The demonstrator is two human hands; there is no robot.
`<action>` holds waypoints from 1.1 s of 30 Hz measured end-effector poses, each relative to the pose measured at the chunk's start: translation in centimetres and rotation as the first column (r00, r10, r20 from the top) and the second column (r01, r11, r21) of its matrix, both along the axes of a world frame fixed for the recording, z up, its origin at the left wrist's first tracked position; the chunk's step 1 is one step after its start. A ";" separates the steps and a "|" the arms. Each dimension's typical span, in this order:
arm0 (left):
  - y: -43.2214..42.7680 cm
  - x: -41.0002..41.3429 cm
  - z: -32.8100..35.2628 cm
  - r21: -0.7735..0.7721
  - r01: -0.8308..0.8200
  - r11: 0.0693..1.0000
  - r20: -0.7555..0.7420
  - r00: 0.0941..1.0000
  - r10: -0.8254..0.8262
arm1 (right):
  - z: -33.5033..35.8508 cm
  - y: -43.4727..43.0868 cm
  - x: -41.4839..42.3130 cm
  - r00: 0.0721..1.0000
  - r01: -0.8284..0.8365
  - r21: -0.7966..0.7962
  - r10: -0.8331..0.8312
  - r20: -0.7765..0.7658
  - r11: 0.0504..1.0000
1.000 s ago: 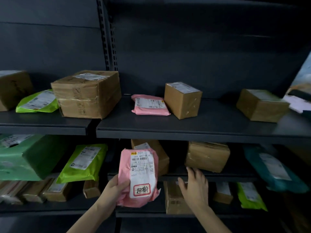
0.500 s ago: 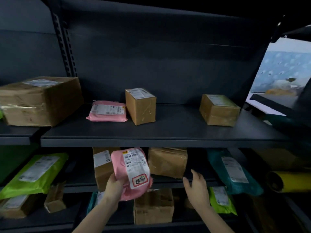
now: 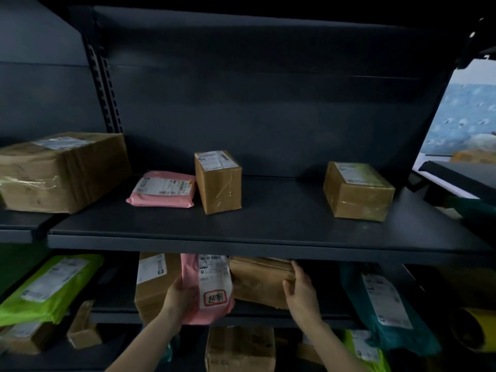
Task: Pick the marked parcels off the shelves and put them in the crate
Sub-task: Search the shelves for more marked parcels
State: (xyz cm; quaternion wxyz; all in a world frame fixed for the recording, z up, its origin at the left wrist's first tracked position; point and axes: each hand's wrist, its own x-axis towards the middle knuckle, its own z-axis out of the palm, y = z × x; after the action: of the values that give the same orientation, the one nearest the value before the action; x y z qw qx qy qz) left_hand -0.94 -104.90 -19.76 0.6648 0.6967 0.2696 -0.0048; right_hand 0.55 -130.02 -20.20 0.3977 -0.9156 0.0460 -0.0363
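Pink marked parcel (image 3: pixel 212 288) upright before the middle shelf (image 3: pixel 115 316), left hand (image 3: pixel 181 295) still curled round its edge | brown box (image 3: pixel 259 280) just beside it | right hand (image 3: pixel 300 289) has risen, fingers straight against the box end | crate unseen; probably checking another parcel.

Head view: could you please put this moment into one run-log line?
left hand: holds pink plastic mailer with red-marked label | right hand: open, touching brown paper parcel on lower shelf | crate: not in view
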 end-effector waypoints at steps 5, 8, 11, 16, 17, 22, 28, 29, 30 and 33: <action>0.8 -1.5 -0.3 -0.050 0.075 0.996 -0.032 0.997 -0.076 | -0.7 -0.3 -2.4 0.995 0.002 0.022 -0.005 0.103 1.000; 1.0 -3.3 -0.4 -0.069 0.125 0.990 -0.037 0.991 -0.127 | -1.0 -1.4 -4.1 0.990 -0.010 0.010 0.009 0.141 1.000; 1.3 -5.2 -0.4 -0.089 0.222 0.971 -0.040 0.973 -0.226 | -1.4 -2.8 -6.0 0.989 -0.016 0.049 0.008 0.145 0.999; 0.5 -8.1 -0.1 -0.091 0.353 0.931 -0.039 0.933 -0.358 | -2.2 -5.1 -8.6 0.990 -0.016 0.082 0.004 0.144 0.997; 0.3 -8.4 -0.1 -0.082 0.353 0.932 -0.038 0.933 -0.357 | -2.2 -5.3 -8.9 0.991 -0.015 0.081 0.003 0.137 0.997; 0.1 -8.7 0.0 -0.126 0.279 0.952 -0.009 0.959 -0.282 | -2.2 -5.5 -9.2 0.992 -0.066 0.028 0.063 0.113 0.997; 0.3 -7.7 0.6 -0.143 0.140 0.980 0.038 0.990 -0.136 | -2.0 -5.0 -9.7 0.989 -0.072 -0.098 0.084 0.122 0.993; 0.3 -7.7 0.6 -0.142 0.142 0.980 0.038 0.990 -0.138 | -2.3 -5.2 -10.1 0.988 -0.078 -0.116 0.093 0.125 0.990; 0.3 -7.8 0.6 -0.143 0.147 0.979 0.037 0.989 -0.143 | -2.6 -5.4 -10.4 0.986 -0.086 -0.129 0.103 0.130 0.988; 0.2 -8.1 0.5 -0.143 0.181 0.973 0.033 0.983 -0.178 | -3.2 -5.7 -11.2 0.983 -0.093 -0.147 0.114 0.144 0.985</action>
State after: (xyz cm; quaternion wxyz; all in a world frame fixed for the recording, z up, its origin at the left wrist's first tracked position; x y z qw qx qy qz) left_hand -9.07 -104.68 -19.26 0.7133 0.6679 0.1978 -0.0776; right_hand -10.62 -135.71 -23.43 0.3363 -0.9370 -0.0349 -0.0884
